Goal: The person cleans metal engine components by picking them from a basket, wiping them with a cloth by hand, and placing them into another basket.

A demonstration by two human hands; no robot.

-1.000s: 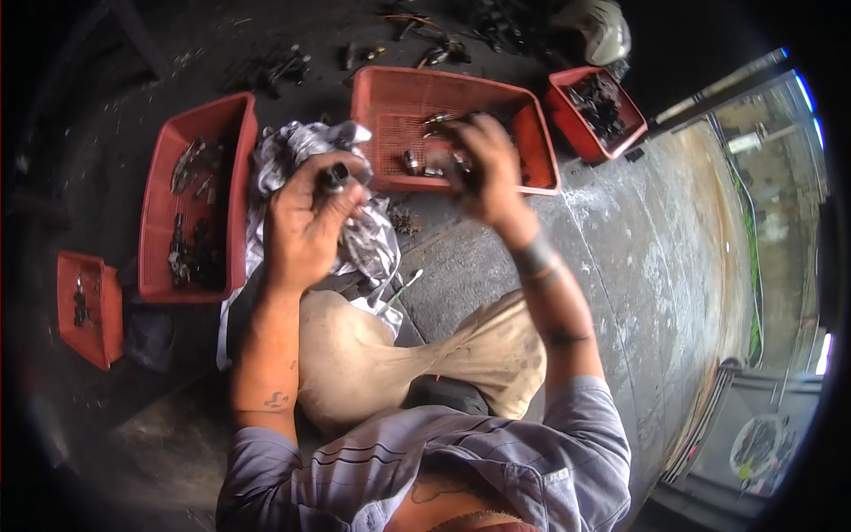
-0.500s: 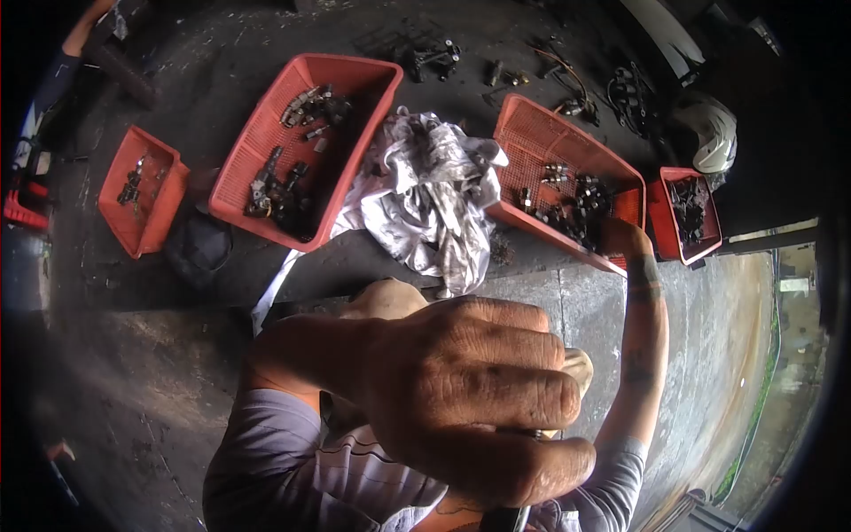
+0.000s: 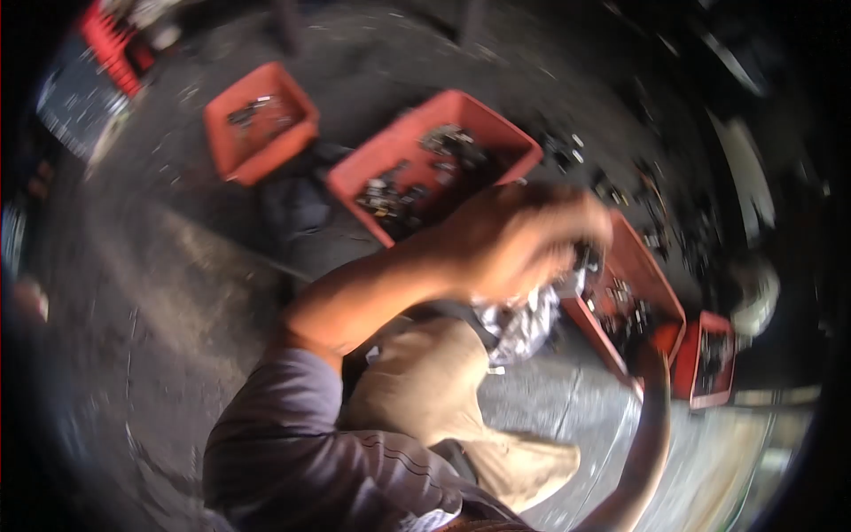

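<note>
My left hand (image 3: 532, 244) is raised in front of me, smeared by motion, its fingers curled round a dark piece I cannot make out. It covers part of the crumpled grey-white cloth (image 3: 523, 332). Further right, my right hand (image 3: 651, 353) is at the near end of a red plastic basket (image 3: 645, 257). Small metal parts (image 3: 620, 306) lie in that basket beside it. The right hand's fingers are hidden and blurred.
A larger red basket (image 3: 417, 115) with metal parts stands at centre, and a smaller red tray (image 3: 222, 146) is at left. A narrow red bin (image 3: 687, 372) and a pale helmet (image 3: 755, 297) are at right. Loose parts lie on the dark floor (image 3: 381, 53).
My view has turned, shifting the baskets right and mostly down. My left hand has lifted from near my chest to in front of the cloth. My right hand stays at its basket.
</note>
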